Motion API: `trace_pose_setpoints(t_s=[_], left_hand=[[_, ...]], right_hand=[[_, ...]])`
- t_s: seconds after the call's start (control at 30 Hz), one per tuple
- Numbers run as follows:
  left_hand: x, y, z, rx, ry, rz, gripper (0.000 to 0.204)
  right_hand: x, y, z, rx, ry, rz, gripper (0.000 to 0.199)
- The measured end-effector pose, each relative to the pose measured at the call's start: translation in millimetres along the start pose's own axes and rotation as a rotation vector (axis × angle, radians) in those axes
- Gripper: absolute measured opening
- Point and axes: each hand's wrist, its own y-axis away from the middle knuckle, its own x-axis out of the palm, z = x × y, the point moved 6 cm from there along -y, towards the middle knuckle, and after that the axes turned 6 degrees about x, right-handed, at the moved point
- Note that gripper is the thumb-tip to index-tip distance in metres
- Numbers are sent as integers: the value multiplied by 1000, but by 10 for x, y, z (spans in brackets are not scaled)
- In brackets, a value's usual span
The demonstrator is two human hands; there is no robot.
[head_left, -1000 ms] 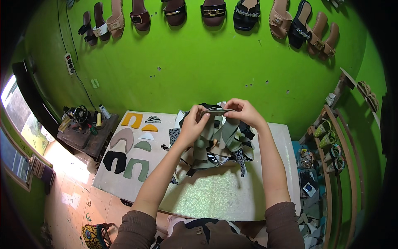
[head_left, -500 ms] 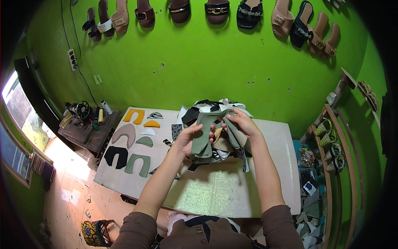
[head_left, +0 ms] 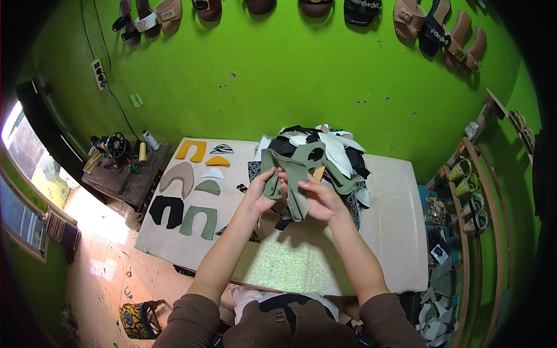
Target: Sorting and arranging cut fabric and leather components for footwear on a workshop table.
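Over the middle of the table I hold green U-shaped sandal upper pieces (head_left: pixel 293 184), several layers together, in both hands. My left hand (head_left: pixel 262 191) grips their left leg, with its fingers closed around the edge. My right hand (head_left: pixel 322 200) has its thumb on the right leg, fingers tucked behind. Just beyond lies a heap of cut pieces (head_left: pixel 336 151) in white, black and patterned material, with more green ones at its near side. To the left, a green U-shaped piece (head_left: pixel 188 226) and a black U-shaped piece (head_left: pixel 159 211) lie flat.
More cut pieces lie on the table's left: a yellow U (head_left: pixel 184 151), a beige U (head_left: pixel 183 181) and several half-moons. A sewing machine (head_left: pixel 116 148) stands on a small table at left. Sandals (head_left: pixel 409 20) hang on the green wall; a wooden rack (head_left: pixel 464 232) stands at right.
My hands have come closer together, the right one moving left and down. The green pieces now hang more upright between them. The view has shifted slightly.
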Motion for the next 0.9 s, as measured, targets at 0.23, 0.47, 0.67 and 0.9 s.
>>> trace_pose_setpoints(t_s=[0.23,0.47,0.67,0.9], left_hand=[[-414,245,-522,-10,57,-218,32],[-1019,1120,-1419,-191,50,-247,31],[-1560,1737,-2067,-125,-51,-291,33],[-2446,2201,-2287,-45,-538,-558,34]], right_hand=[[27,-476,-534,78,-290,-14,36],[219,-960,-1001,19,-141,-63,50],[-131,-1449,-1887,183,-335,-152,44],[-715,-1614,-2932,233,-242,-513,35]])
